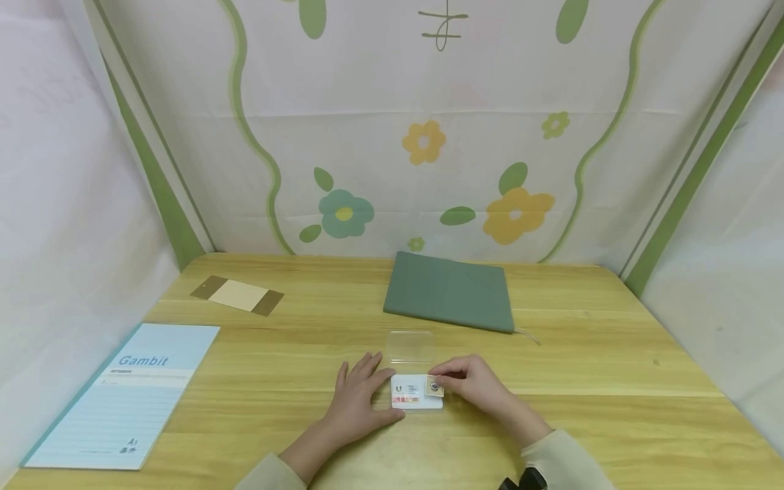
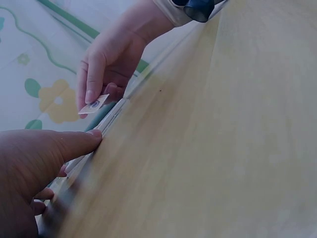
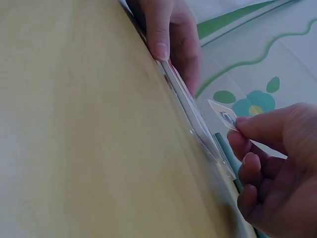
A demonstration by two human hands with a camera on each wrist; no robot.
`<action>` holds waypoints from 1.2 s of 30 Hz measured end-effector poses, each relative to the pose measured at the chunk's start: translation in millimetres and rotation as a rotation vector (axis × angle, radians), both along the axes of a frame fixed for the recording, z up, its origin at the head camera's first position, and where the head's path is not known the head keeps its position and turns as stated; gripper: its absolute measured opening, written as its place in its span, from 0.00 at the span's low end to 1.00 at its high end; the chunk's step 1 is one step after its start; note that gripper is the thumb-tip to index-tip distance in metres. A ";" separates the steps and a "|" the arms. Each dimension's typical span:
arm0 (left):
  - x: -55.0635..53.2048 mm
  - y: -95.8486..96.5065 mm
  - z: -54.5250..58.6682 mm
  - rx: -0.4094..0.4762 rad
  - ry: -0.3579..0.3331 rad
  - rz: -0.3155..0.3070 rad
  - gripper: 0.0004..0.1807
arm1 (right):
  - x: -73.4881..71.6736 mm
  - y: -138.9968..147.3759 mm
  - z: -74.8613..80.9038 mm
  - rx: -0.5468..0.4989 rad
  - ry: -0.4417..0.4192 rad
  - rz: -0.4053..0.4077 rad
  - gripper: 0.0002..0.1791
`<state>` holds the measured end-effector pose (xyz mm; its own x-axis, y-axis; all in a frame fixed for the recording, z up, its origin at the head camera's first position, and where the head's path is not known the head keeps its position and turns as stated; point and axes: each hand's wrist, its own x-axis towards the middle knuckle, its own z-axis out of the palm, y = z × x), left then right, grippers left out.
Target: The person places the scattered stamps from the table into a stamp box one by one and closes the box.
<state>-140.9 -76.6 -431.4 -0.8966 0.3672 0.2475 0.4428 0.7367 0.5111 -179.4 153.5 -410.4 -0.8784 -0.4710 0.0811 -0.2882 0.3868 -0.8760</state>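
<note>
A small flat white case with print and a red strip lies on the wooden table in the head view. My left hand steadies it from the left, with the thumb along its near edge and the index finger at its far left corner. Between thumb and index finger my right hand pinches a small square stamp-like paper bearing a round dark emblem. The paper is tilted over the case's right end; the right wrist view shows this paper raised off the case. Just behind the case lies a clear plastic lid.
A dark green notebook with a ribbon lies at the back. At the left are a pale blue Gambit notepad and, farther back, a brown-and-cream card strip. Flower-printed cloth hangs around the table's back and sides.
</note>
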 end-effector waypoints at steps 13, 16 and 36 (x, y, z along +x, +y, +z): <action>-0.9 -0.2 -1.8 -0.017 0.012 0.000 0.34 | 2.7 -3.5 -9.8 0.068 0.039 -0.013 0.06; -0.8 -0.1 -1.9 -0.019 0.012 0.000 0.34 | 3.6 -4.4 -10.9 0.088 0.073 -0.018 0.06; -0.6 -0.3 -0.9 -0.016 0.007 -0.005 0.34 | 10.1 -6.3 0.1 0.054 0.133 -0.062 0.07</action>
<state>-141.5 -76.9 -432.3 -0.8931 0.3754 0.2479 0.4498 0.7429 0.4958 -169.4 147.2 -410.4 -0.8893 -0.4227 0.1747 -0.3743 0.4531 -0.8091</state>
